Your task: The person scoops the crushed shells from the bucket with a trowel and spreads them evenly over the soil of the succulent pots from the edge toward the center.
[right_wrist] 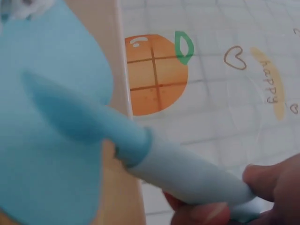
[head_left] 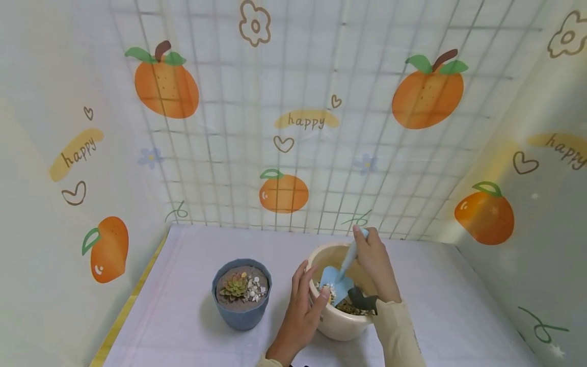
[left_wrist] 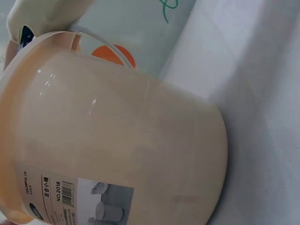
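A cream plastic bucket [head_left: 341, 329] stands on the table, its barcode label visible in the left wrist view. My left hand [head_left: 299, 308] holds it at the left, thumb over the rim and fingers along the outer wall. The right hand [head_left: 373, 260] grips the pale handle of a light-blue trowel [head_left: 337, 285] above the bucket. The trowel's blade points down inside, with small pale stones [head_left: 329, 294] at its tip. Brown loose material [head_left: 350, 308] lies in the bottom. In the right wrist view, fingers and thumb close round the end of the trowel handle [right_wrist: 187, 171].
Left of the bucket stands a blue-grey pot [head_left: 243, 318] with a succulent [head_left: 235, 286] and pale stones in grey soil. Behind the white-covered table [head_left: 183, 285] rises a wall sheet [head_left: 220, 153] printed with oranges, over a wire grid. The bucket's bail handle [left_wrist: 110, 44] hangs on its far side.
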Demonstrator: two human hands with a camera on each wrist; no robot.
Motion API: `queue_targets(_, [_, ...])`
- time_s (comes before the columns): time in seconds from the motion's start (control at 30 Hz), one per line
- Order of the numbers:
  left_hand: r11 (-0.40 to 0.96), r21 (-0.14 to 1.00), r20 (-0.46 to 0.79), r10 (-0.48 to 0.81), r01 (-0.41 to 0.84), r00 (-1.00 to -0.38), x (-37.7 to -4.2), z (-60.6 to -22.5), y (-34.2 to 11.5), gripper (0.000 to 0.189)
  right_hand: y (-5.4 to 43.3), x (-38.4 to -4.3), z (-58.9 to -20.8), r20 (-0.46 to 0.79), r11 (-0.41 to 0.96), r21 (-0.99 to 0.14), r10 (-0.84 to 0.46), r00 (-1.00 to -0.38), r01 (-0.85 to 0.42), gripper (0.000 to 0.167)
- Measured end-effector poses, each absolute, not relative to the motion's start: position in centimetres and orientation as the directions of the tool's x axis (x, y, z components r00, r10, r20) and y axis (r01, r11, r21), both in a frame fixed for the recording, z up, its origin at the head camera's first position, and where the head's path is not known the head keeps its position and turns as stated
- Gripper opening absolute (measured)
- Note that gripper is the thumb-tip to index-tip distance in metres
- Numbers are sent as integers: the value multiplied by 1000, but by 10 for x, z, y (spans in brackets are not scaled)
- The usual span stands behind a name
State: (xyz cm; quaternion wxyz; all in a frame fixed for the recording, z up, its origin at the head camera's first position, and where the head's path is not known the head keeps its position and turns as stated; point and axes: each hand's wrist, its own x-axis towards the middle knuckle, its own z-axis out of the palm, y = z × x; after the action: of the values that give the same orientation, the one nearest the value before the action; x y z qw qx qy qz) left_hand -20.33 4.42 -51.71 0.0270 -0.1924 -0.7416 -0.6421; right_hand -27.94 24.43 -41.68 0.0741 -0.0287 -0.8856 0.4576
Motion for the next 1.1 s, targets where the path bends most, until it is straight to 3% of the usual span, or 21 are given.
queue_targets(0.63, [119,949,261,229,293,-938,-200,-502,41,70,267,-274,-414,139,445,-895,212,-967,-31,69])
queue_targets(1.1, [78,933,330,200,351,-922,-202,-494,37,68,260,-273,-393,186,370,-925,251,-950,-83,66])
